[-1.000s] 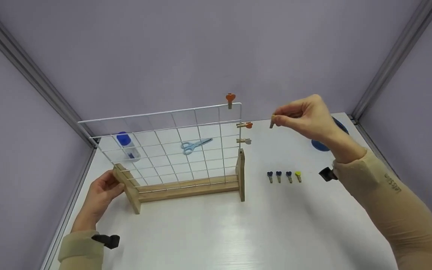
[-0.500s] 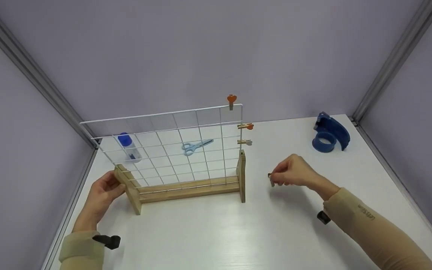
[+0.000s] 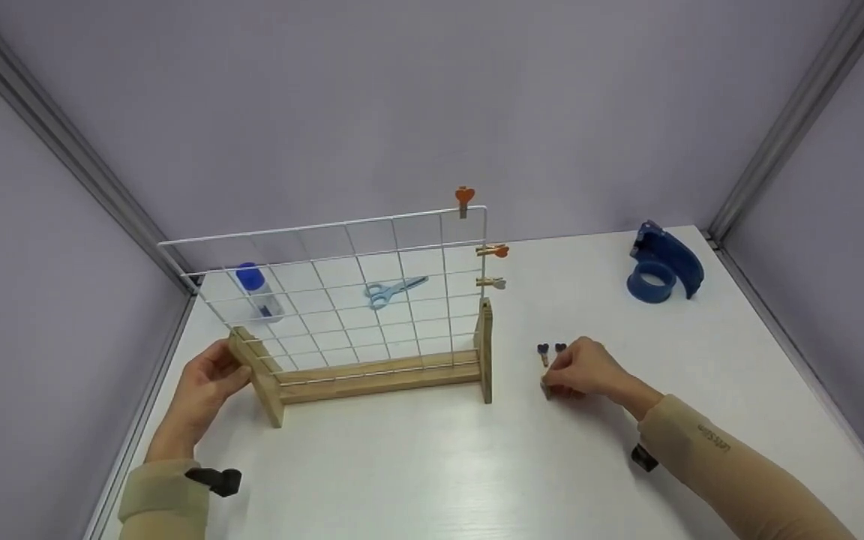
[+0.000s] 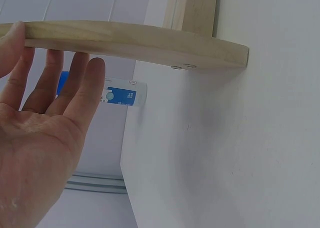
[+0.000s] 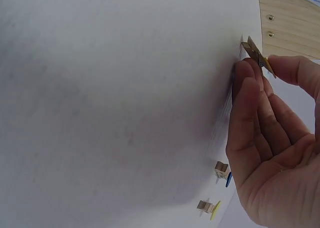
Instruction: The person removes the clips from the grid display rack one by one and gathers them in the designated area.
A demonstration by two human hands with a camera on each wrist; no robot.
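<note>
Item 1: our right hand (image 3: 588, 369) pinches a small wooden clothespin (image 5: 258, 56) between thumb and fingertips, low over the white table (image 3: 432, 465). Just beyond the fingers lie 2 dark-headed pins (image 3: 550, 351).

Item 2: our left hand (image 3: 203, 382), fingers straight and loosely spread, rests against the wooden foot (image 4: 135, 41) of the wire grid stand (image 3: 342, 292).

Item 3: farther off, a blue tape dispenser (image 3: 661, 262).

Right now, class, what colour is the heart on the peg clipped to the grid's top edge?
Orange; the top peg shows best in the head view.
</note>
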